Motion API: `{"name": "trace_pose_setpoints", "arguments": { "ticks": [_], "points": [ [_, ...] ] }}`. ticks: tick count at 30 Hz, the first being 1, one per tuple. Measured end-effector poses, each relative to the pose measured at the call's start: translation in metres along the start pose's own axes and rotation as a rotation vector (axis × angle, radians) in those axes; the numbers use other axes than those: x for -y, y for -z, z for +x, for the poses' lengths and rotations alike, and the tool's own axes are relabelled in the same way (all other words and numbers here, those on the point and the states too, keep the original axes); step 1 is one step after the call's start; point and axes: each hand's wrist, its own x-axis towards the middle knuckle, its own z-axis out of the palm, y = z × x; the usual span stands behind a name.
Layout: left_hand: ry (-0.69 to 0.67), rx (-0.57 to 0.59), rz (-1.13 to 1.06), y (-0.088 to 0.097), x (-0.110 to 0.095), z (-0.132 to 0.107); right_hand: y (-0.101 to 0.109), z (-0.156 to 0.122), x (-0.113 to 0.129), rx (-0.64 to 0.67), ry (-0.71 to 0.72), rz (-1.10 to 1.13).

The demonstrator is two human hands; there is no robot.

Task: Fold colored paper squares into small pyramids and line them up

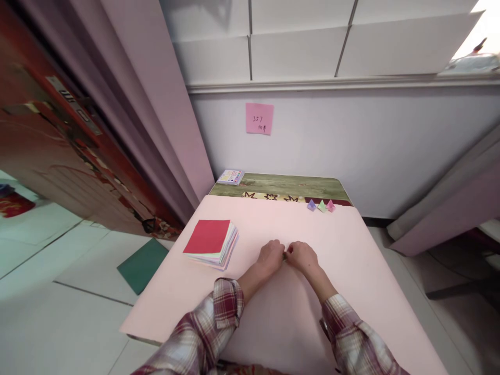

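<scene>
My left hand (272,256) and my right hand (302,255) come close together over the middle of the pink-covered table (253,208). Both have their fingers closed in a pinch around something small and dark between them. Most of it is hidden by the fingers, so I cannot make out its kind. Left of my hands lies a stack of coloured paper sheets (207,237) with a red one on top. Beyond my right hand, three small folded paper pieces stand in a row: a purple one (311,205), a green one (322,206) and a pink one (330,205).
A packet with a printed cover (231,177) lies at the table's far left corner. A pink note (259,119) is stuck to the wall behind. On the floor at left is a dark green square (142,265), near a red door (78,151) and purple curtain (156,104).
</scene>
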Motion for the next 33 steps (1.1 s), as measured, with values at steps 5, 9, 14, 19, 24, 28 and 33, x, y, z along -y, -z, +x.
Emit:
{"name": "trace_pose_setpoints", "arguments": {
  "ticks": [5,9,14,19,24,28,33],
  "points": [
    [-0.06,0.002,0.008,0.0,0.007,-0.002,0.006,-0.02,-0.023,-0.11,0.145,0.126],
    [-0.092,0.011,0.017,0.003,0.008,-0.002,-0.001,-0.033,-0.029,-0.148,0.42,0.107],
    [-0.1,0.026,0.02,0.004,0.01,0.0,-0.005,-0.028,-0.018,-0.099,0.429,-0.175],
    [-0.079,0.035,0.005,0.002,0.011,0.004,-0.005,-0.014,-0.013,-0.016,0.393,-0.318],
    [-0.058,0.045,-0.016,0.001,0.011,0.008,-0.007,-0.008,-0.013,0.0,0.388,-0.315],
    [-0.076,0.041,-0.03,0.002,0.012,0.007,-0.004,-0.011,-0.015,-0.022,0.393,-0.291],
    [-0.144,0.018,-0.068,0.001,0.017,0.005,-0.007,-0.017,-0.028,-0.113,0.438,-0.131]
  ]
}}
